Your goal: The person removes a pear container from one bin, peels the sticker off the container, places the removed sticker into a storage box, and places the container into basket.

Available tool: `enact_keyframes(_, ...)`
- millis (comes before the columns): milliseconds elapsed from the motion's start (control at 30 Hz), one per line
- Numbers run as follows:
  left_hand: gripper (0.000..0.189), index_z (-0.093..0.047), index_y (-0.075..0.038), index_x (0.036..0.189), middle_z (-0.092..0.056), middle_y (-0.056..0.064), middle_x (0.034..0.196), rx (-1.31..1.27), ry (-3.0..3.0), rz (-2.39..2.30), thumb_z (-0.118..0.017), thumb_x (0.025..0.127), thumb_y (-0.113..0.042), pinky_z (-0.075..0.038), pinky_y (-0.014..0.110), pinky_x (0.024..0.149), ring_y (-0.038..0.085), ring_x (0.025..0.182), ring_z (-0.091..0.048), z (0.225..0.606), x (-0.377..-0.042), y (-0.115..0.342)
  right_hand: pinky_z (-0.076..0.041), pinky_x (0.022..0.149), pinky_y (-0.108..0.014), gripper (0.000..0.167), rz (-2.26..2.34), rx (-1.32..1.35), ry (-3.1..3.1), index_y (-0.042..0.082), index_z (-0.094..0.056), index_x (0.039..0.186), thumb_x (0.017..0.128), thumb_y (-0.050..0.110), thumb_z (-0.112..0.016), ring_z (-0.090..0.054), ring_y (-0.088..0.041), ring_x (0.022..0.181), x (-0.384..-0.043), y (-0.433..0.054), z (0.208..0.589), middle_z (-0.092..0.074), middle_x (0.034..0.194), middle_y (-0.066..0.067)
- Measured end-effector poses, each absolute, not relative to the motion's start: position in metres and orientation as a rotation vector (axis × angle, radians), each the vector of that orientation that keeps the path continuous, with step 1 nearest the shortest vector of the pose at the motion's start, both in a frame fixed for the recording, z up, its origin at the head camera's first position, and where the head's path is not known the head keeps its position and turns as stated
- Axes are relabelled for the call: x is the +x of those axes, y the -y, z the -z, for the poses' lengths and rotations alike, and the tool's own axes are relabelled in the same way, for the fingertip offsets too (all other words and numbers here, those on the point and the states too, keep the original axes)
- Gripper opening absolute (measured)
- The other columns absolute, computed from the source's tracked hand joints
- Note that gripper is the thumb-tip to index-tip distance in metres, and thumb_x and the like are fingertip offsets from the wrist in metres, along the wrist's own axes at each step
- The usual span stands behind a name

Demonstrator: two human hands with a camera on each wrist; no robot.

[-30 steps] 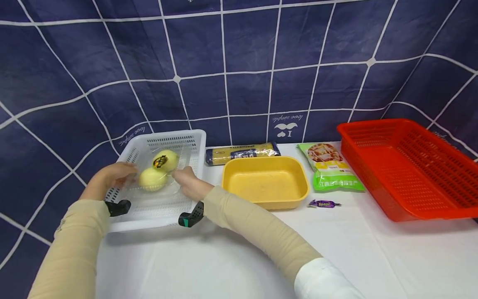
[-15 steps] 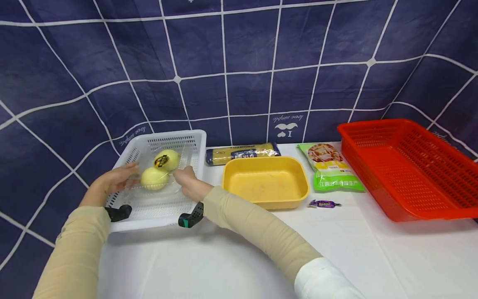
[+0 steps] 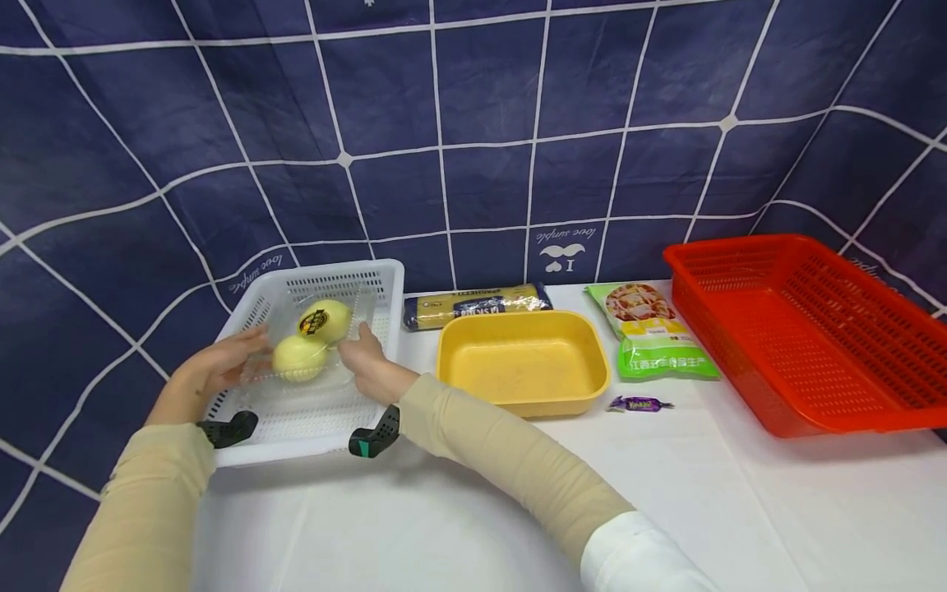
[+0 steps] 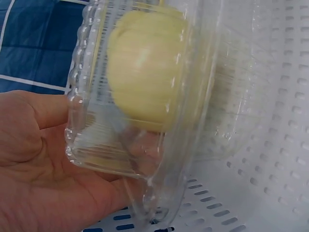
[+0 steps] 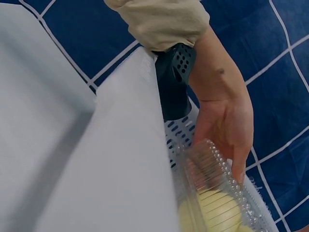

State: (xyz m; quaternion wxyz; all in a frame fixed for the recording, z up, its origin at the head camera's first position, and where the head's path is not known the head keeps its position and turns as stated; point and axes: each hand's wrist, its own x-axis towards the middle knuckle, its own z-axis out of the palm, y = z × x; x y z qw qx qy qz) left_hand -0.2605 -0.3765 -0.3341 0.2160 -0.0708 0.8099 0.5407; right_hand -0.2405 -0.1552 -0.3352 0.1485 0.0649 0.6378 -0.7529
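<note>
Box [image 4: 199,96] with fruit [image 3: 298,358] inside white basket [image 3: 284,450], scene left. Left hand [image 3: 214,366] grips left end; right hand [image 3: 373,366] seemingly pinches right edge, contact partly hidden. Best hold level, both ends together, squeezing lightly: box likely flexes.

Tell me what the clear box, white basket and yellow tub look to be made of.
Clear box: thin, glossy plastic, most likely; it is see-through, with ribs and sharp highlights.
White basket: probably moulded plastic, satin; evenly slotted walls, smooth rim.
Yellow tub: likely plastic too, with a soft sheen and rounded corners, though the look alone leaves that open.
</note>
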Motion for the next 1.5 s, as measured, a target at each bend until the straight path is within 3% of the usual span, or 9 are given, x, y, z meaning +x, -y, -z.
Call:
enact_keyframes(267, 0.055, 0.02, -0.012, 0.143, 0.004, 0.035, 0.146, -0.147, -2.279, -1.495, -0.017, 0.104, -0.02, -0.043, 0.029, 0.083, 0.041, 0.127, -0.031, 0.325, -0.254, 0.378, -0.017, 0.109, -0.042, 0.058, 2.187, 0.117, -1.838, 0.008, -0.029, 0.146, 0.093, 0.005, -0.051, -0.023, -0.028, 0.135, -0.239, 0.156, 0.336, -0.03, 0.148, -0.009)
enact_keyframes(467, 0.058, 0.018, -0.007, 0.143, 0.001, 0.038, 0.144, -0.049, -2.329, -1.509, -0.021, 0.104, -0.022, -0.047, 0.027, 0.078, -0.001, 0.088, -0.052, 0.314, -0.248, 0.383, -0.02, 0.108, -0.041, 0.058, 2.179, 0.006, -1.853, 0.01, -0.027, 0.148, 0.095, 0.01, -0.051, -0.025, -0.027, 0.135, -0.236, 0.15, 0.33, -0.028, 0.149, -0.007)
enact_keyframes(567, 0.06, 0.018, -0.009, 0.144, 0.0, 0.036, 0.145, -0.046, -2.353, -1.48, -0.023, 0.104, -0.025, -0.042, 0.038, 0.092, 0.018, 0.11, -0.052, 0.306, -0.243, 0.382, -0.02, 0.108, -0.041, 0.058, 2.182, -0.044, -1.861, 0.009, -0.027, 0.147, 0.095, 0.011, -0.052, -0.025, -0.026, 0.135, -0.234, 0.146, 0.322, -0.028, 0.149, -0.006)
enact_keyframes(700, 0.064, 0.018, -0.013, 0.144, -0.002, 0.033, 0.147, -0.087, -2.36, -1.477, -0.027, 0.103, -0.031, -0.023, 0.054, 0.104, 0.045, 0.132, -0.018, 0.294, -0.235, 0.377, -0.02, 0.108, -0.042, 0.057, 2.193, -0.068, -1.842, 0.009, -0.028, 0.147, 0.095, 0.013, -0.052, -0.024, -0.025, 0.135, -0.231, 0.139, 0.31, -0.028, 0.149, -0.008)
enact_keyframes(833, 0.067, 0.017, -0.012, 0.145, -0.006, 0.034, 0.147, -0.067, -2.393, -1.476, -0.03, 0.102, -0.034, -0.044, 0.036, 0.092, 0.02, 0.109, -0.054, 0.28, -0.229, 0.369, -0.02, 0.108, -0.044, 0.056, 2.212, -0.08, -1.804, 0.01, -0.03, 0.146, 0.095, 0.014, -0.053, -0.024, -0.026, 0.135, -0.23, 0.129, 0.297, -0.028, 0.148, -0.012)
enact_keyframes(900, 0.068, 0.016, -0.011, 0.145, -0.008, 0.035, 0.146, -0.042, -2.432, -1.451, -0.03, 0.102, -0.035, -0.048, 0.025, 0.08, 0.007, 0.096, -0.055, 0.272, -0.225, 0.364, -0.021, 0.107, -0.045, 0.057, 2.222, -0.101, -1.785, 0.01, -0.031, 0.146, 0.095, 0.014, -0.054, -0.024, -0.027, 0.135, -0.23, 0.121, 0.291, -0.028, 0.148, -0.013)
enact_keyframes(1133, 0.069, 0.015, -0.01, 0.146, -0.009, 0.035, 0.146, 0.077, -2.483, -1.49, -0.031, 0.102, -0.036, -0.045, 0.016, 0.075, 0.044, 0.13, -0.021, 0.248, -0.209, 0.328, -0.021, 0.106, -0.049, 0.06, 2.202, -0.145, -1.707, 0.015, -0.029, 0.148, 0.095, 0.016, -0.056, -0.025, -0.027, 0.134, -0.222, 0.079, 0.271, -0.027, 0.148, -0.012)
enact_keyframes(1367, 0.068, 0.012, -0.007, 0.147, -0.011, 0.035, 0.145, 0.19, -2.476, -1.561, -0.033, 0.102, -0.032, -0.034, 0.048, 0.099, 0.046, 0.13, -0.02, 0.242, -0.192, 0.283, -0.037, 0.094, -0.032, 0.058, 2.135, -0.2, -1.779, 0.017, -0.027, 0.148, 0.096, 0.016, -0.054, -0.046, -0.014, 0.107, -0.21, 0.026, 0.262, -0.026, 0.149, -0.005)
enact_keyframes(1500, 0.071, 0.01, -0.004, 0.148, -0.017, 0.035, 0.142, 0.234, -2.424, -1.653, -0.038, 0.101, -0.028, -0.029, 0.056, 0.099, 0.045, 0.13, -0.022, 0.244, -0.175, 0.256, -0.032, 0.102, -0.04, 0.057, 2.113, -0.256, -1.795, 0.014, -0.027, 0.148, 0.097, 0.011, -0.051, -0.042, -0.019, 0.12, -0.202, -0.008, 0.262, -0.029, 0.148, -0.007)
